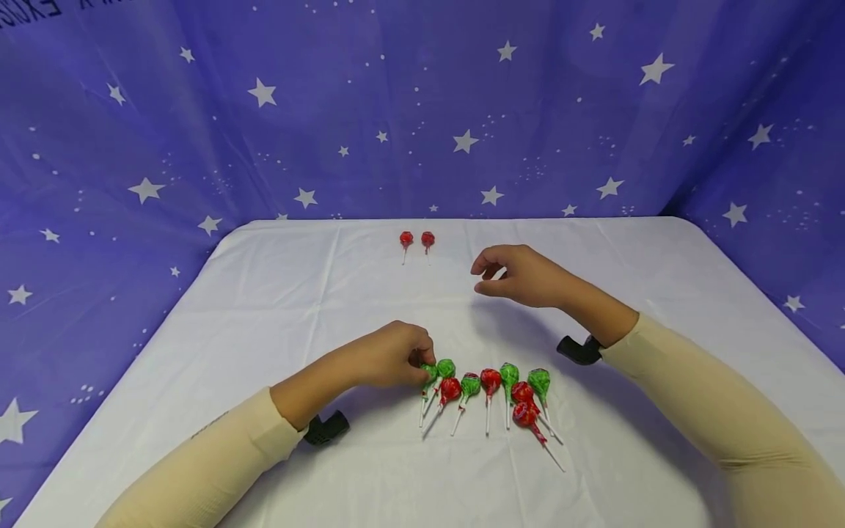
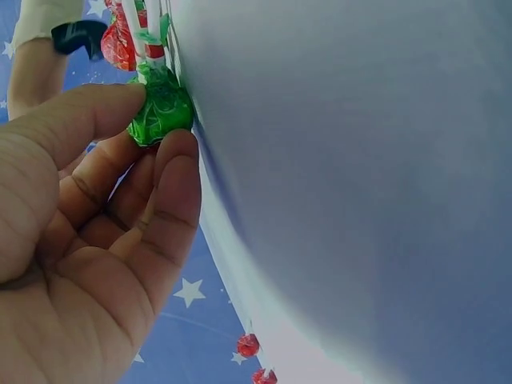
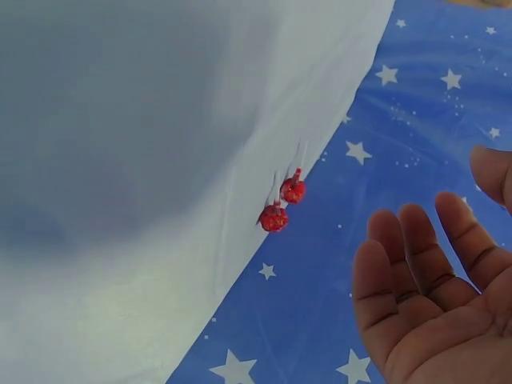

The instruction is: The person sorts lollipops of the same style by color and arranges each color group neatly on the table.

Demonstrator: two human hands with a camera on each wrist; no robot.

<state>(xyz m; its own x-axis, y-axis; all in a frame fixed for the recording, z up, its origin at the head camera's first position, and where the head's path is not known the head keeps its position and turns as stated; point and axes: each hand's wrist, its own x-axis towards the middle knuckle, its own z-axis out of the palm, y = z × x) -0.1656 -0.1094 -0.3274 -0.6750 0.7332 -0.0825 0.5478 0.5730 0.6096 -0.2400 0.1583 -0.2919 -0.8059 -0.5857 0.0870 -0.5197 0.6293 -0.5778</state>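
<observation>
At the left end of a group of lollipops, my left hand (image 1: pixel 389 356) pinches the wrapped head of a green lollipop (image 2: pixel 166 112) between thumb and fingers. Its white stick points toward the near side. Close beside it lie another green lollipop (image 1: pixel 446 368) and a red lollipop (image 1: pixel 450 389). My right hand (image 1: pixel 524 277) is over the table farther back, its fingers loosely bent and holding nothing. To its left, near the far edge, two red lollipops (image 1: pixel 428 240) lie side by side; the right wrist view shows them beyond the fingertips (image 3: pixel 372 260).
More green and red lollipops (image 1: pixel 491 380) spread rightward from the left hand, with two red ones (image 1: pixel 526 414) overlapping at the right. A white cloth covers the table (image 1: pixel 370 477). Behind it hangs a blue curtain (image 1: pixel 422 169) with white stars.
</observation>
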